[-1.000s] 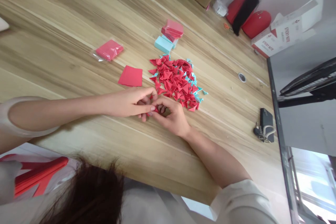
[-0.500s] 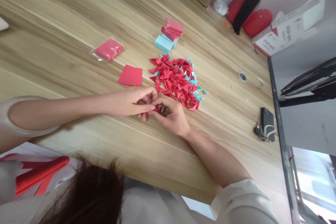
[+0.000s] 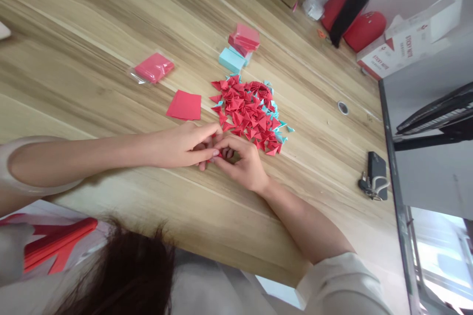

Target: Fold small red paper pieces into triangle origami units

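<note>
Between the fingertips of both hands is a small piece of red paper [image 3: 220, 154], mostly hidden by the fingers. My left hand [image 3: 188, 145] pinches it from the left, and my right hand [image 3: 242, 162] pinches it from the right, fingers curled. Just beyond them lies a heap of folded red paper pieces [image 3: 246, 113] with several folded light-blue pieces [image 3: 281, 124] along its right side. Flat red paper sheets [image 3: 185, 105] lie loosely stacked behind my left hand.
A clear packet of red paper [image 3: 154, 67] lies farther left. Behind the heap are a light-blue paper stack [image 3: 232, 60] and a wrapped red stack [image 3: 244, 38]. Keys [image 3: 372, 188] and a black case [image 3: 376, 167] sit at right. A sticky-note box [image 3: 391, 51] stands near the wall.
Both hands stay almost in place, still pinching the red paper, with only slight finger movement. The whole view has shifted very slightly; nothing on the table has visibly moved.
</note>
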### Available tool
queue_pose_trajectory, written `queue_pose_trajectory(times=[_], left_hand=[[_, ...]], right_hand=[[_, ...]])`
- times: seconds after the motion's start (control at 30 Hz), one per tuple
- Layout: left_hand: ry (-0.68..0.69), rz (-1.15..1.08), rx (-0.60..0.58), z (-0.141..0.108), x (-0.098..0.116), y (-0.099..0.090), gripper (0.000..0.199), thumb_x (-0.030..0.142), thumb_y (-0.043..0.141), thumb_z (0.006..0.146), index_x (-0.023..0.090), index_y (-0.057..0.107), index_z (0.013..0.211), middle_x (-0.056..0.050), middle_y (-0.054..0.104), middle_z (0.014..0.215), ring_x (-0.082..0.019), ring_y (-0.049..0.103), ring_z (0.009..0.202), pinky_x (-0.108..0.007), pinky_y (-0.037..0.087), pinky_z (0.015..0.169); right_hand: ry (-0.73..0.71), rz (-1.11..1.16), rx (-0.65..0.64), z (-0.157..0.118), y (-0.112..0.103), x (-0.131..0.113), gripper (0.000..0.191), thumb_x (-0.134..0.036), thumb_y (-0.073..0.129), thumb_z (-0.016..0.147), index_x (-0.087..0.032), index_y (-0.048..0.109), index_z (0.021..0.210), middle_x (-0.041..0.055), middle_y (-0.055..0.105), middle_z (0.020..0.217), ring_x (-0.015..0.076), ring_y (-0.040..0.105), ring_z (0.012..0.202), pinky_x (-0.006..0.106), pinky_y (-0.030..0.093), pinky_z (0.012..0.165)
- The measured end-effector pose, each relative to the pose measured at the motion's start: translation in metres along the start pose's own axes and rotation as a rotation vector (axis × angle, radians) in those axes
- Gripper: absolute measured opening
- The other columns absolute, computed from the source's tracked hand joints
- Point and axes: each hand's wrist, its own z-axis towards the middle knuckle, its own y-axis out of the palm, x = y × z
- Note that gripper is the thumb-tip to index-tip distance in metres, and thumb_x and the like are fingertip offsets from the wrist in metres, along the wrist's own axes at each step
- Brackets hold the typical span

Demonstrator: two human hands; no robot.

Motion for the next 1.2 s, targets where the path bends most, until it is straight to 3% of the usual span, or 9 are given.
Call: queue_pose_trajectory(times=[0.33, 1.2], left_hand=[[0.011, 0.15, 0.018, -0.0017, 0.0052, -0.0017, 0.014, 0.034, 0.048, 0.089, 0.021, 0.045, 0.088, 0.0, 0.066, 0.067, -0.015, 0.065, 0.06, -0.023, 0.047, 0.054], [-0.006, 0.204, 0.001, -0.0027, 0.0043, -0.0026, 0.015, 0.035, 0.048, 0.089, 0.021, 0.046, 0.088, 0.0, 0.066, 0.067, -0.016, 0.064, 0.059, -0.024, 0.045, 0.054]], right_hand=[[-0.029, -0.016, -0.008, -0.0004, -0.001, 0.0012, 0.004, -0.015, 0.061, 0.08, -0.016, 0.06, 0.077, -0.0006, 0.055, 0.071, 0.0073, 0.047, 0.06, 0.02, 0.042, 0.056], [-0.041, -0.049, -0.043, -0.0019, -0.001, 0.004, 0.004, -0.019, 0.06, 0.082, -0.017, 0.059, 0.079, 0.0002, 0.057, 0.075, 0.0084, 0.049, 0.064, 0.022, 0.042, 0.058]])
